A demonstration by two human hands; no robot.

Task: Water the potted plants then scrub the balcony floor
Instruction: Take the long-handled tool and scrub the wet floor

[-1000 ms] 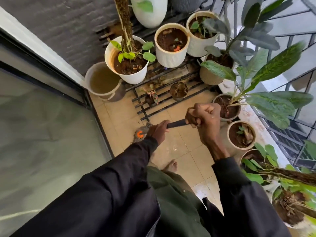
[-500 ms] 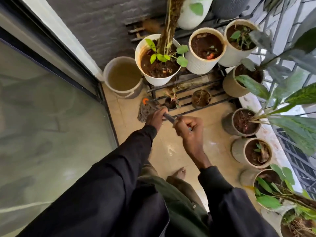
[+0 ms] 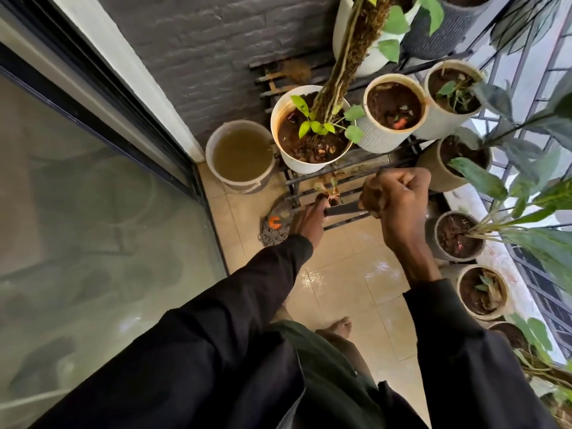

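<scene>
Both hands grip a dark mop handle (image 3: 342, 209). My left hand (image 3: 309, 222) holds it low down, and my right hand (image 3: 394, 196) is clenched around it higher up. The grey string mop head (image 3: 274, 232) with its orange clip rests on the wet beige floor tiles (image 3: 346, 274), beside the foot of a black metal plant stand (image 3: 309, 178). Potted plants sit on the stand, among them a white pot with a moss pole (image 3: 309, 140) and a ribbed white pot (image 3: 391, 116).
A bucket of murky water (image 3: 241, 156) stands in the corner by the grey wall. The sliding glass door (image 3: 93, 227) runs along the left. Several pots (image 3: 458, 236) line the right ledge below the railing (image 3: 544, 292). My bare foot (image 3: 337, 326) is on the tiles.
The mop head has shifted back toward me along the door side, and my right hand has risen on the handle. The camera has tilted and moved closer to the stand.
</scene>
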